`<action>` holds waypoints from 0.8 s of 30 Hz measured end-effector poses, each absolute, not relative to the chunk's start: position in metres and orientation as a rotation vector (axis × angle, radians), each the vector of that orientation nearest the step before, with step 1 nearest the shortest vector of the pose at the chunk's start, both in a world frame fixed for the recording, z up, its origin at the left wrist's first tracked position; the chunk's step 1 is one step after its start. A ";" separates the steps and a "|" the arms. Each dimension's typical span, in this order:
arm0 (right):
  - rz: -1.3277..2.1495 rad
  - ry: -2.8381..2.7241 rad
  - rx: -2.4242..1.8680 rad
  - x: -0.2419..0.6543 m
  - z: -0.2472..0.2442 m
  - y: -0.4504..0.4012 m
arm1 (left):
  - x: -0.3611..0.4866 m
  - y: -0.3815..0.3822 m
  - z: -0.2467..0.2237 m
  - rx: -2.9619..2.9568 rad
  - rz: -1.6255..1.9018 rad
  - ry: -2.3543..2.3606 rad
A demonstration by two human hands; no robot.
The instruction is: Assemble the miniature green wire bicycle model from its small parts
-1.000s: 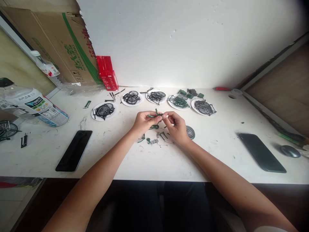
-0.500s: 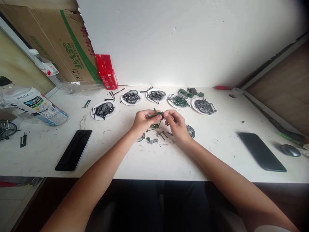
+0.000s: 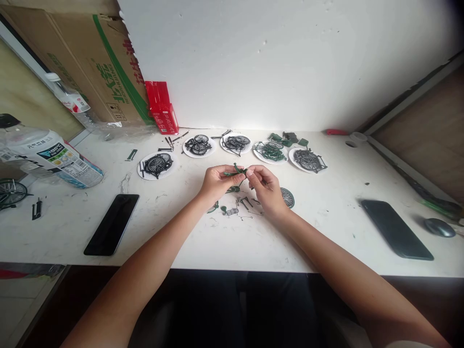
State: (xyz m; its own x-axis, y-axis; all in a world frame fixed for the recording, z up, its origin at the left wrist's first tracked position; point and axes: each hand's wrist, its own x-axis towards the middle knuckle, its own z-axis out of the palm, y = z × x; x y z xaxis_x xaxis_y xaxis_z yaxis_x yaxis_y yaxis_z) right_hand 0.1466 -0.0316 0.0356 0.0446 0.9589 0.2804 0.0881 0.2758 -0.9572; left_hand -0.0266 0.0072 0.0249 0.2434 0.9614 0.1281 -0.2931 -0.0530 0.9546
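Observation:
My left hand (image 3: 219,181) pinches a small dark green model bicycle part (image 3: 239,168), which looks like a piece of frame. Opposite it, my right hand (image 3: 264,182) has its fingers closed on the same part; whether a second piece is between them I cannot tell. On the table below lie small green and metallic bicycle pieces (image 3: 232,211), partly hidden by my hands. A green spoked wheel (image 3: 287,197) rests just beside my right wrist.
Paper plates with toy bicycle parts line the back, among them a left plate (image 3: 170,174) and one with green parts (image 3: 259,155). A phone (image 3: 111,224) lies left; a dark flat slab (image 3: 397,229) and a mouse (image 3: 439,227) lie right. A bottle (image 3: 68,159) stands far left.
Both hands stay together on the green part, which has turned slightly between the fingers. The whole view has shifted a few pixels.

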 end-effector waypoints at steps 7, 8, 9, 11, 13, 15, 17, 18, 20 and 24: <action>0.882 -1.379 -1.103 0.147 0.034 -0.031 | -0.026 0.007 0.025 1.154 1.208 0.755; 0.877 -1.386 -1.106 0.148 0.034 -0.030 | -0.026 0.007 0.025 1.151 1.206 0.753; 0.872 -1.392 -1.106 0.148 0.034 -0.030 | -0.026 0.007 0.026 1.147 1.204 0.752; 0.858 -1.407 -1.101 0.149 0.033 -0.029 | -0.025 0.007 0.026 1.138 1.202 0.753; 0.840 -1.421 -1.090 0.150 0.032 -0.027 | -0.025 0.007 0.026 1.129 1.196 0.756; 0.823 -1.433 -1.083 0.152 0.030 -0.026 | -0.024 0.008 0.025 1.122 1.188 0.762; 0.805 -1.442 -1.083 0.154 0.030 -0.025 | -0.023 0.009 0.024 1.118 1.182 0.770; 0.792 -1.448 -1.090 0.154 0.030 -0.025 | -0.023 0.009 0.023 1.117 1.178 0.772; 0.762 -1.461 -1.116 0.154 0.032 -0.027 | -0.023 0.009 0.022 1.123 1.173 0.773; 0.731 -1.469 -1.159 0.153 0.036 -0.030 | -0.022 0.007 0.021 1.149 1.200 0.768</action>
